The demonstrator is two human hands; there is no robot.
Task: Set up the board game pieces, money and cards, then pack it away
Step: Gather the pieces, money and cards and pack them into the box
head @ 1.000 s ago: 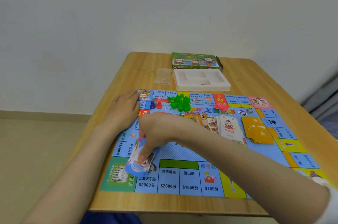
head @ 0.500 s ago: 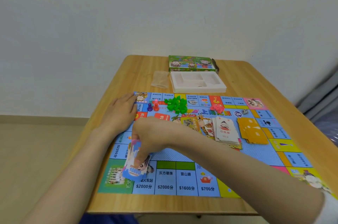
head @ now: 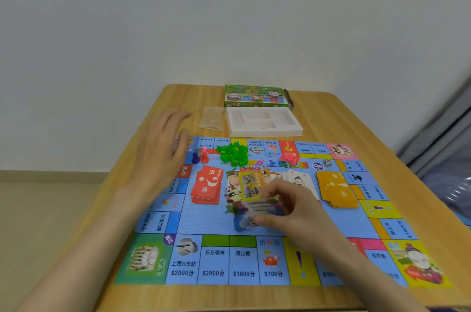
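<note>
The right hand [head: 293,207], fingers grasping a colourful paper money stack [head: 251,220], has carried it from the near-left corner of the blue printed game board [head: 204,225] to its centre, likely for placing, while the left hand [head: 158,156] stays released.

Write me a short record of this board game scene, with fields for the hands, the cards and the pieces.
board: colourful paper game board, spread flat on the wooden table
hands: left hand with straight fingers at the board's far left corner; right hand grips a blurred stack of paper play money over the board's middle
cards: red question-mark card pile; orange card pile, both on the board
pieces: heap of green plastic houses; white die
storage: white plastic tray and green cardboard box, beyond the board
</note>
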